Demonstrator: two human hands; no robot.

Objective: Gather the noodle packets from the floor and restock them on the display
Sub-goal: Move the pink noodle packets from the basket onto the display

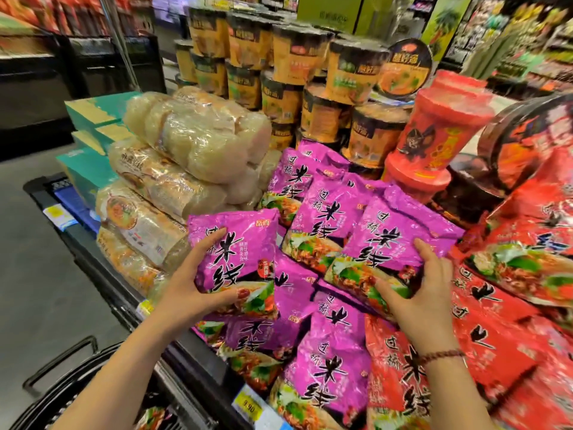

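Head: purple packet (245,240) in left hand (198,274)

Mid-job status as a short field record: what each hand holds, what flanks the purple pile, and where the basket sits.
left hand: grips left purple packet, above the purple pile
right hand: grips right purple packet, lying on the purple pile
pile's left: clear-wrapped noodle bundles
pile's right: red packets
behind: stacked noodle cups
basket: black, lower left of view

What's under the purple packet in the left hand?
More purple packets lie piled under the held packet, which the left hand grips. Whatever lies beneath that pile is covered.
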